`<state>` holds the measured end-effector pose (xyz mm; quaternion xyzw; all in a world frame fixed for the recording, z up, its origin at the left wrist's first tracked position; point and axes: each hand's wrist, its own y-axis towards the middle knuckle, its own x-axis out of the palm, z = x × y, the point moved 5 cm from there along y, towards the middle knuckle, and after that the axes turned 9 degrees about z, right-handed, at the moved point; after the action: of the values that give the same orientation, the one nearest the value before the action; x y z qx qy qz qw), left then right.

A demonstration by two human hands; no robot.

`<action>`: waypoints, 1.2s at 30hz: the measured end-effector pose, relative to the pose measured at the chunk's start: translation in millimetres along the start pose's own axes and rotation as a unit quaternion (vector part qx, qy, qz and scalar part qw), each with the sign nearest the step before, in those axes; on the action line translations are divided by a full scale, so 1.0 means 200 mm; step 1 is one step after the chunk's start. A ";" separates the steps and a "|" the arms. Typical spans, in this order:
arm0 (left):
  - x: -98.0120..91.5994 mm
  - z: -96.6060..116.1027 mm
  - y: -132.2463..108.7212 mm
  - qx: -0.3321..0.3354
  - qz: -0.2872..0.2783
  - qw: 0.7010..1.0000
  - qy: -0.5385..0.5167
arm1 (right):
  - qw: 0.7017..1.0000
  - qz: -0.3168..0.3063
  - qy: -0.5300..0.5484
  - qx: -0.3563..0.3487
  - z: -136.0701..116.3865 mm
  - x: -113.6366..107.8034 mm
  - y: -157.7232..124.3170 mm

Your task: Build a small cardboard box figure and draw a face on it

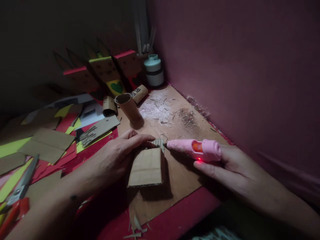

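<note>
My right hand (230,160) is wrapped round a pink glue gun (182,146) with a red light glowing on its side. The gun's dark nozzle points left, at the edge of a small corrugated cardboard strip (159,143); I cannot tell whether it touches. The fingertips of my left hand (127,143) pinch that strip from the left. Just below the strip, close to my left hand, a folded cardboard box shape (146,166) rests on the wooden board (185,180).
A cardboard tube (128,108) stands beyond my left hand. Behind it are cardboard figures (105,70) and a white-and-teal container (153,71). Scissors (21,186) and coloured paper (67,155) lie left. A wall (237,66) bounds the right; scraps (187,116) litter the board.
</note>
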<state>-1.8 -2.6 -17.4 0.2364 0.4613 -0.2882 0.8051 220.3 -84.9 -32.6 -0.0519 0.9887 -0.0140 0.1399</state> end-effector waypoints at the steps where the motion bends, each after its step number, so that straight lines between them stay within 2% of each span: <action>1: 0.00 0.00 0.00 0.000 0.000 1.000 0.002 | 1.000 -0.001 0.001 -0.003 0.00 0.00 0.00; 7: -0.01 0.00 0.00 -0.015 -0.007 1.000 0.001 | 1.000 -0.007 0.011 0.004 0.01 0.00 -0.01; 20: 0.00 -0.02 0.00 -0.003 0.024 1.000 -0.018 | 0.999 -0.022 0.028 0.013 0.01 0.01 -0.03; 30: 0.00 -0.02 -0.01 0.000 0.015 1.000 0.000 | 0.999 -0.033 0.013 0.015 0.00 0.00 -0.04; 36: 0.00 -0.01 -0.02 0.006 0.036 0.999 -0.003 | 0.999 -0.031 0.007 0.010 0.00 -0.01 -0.04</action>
<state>-5.2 -3.6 -17.8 0.2571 0.4483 -0.2624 0.8149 222.7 -92.8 -31.0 -0.0815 0.9873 -0.0283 0.1332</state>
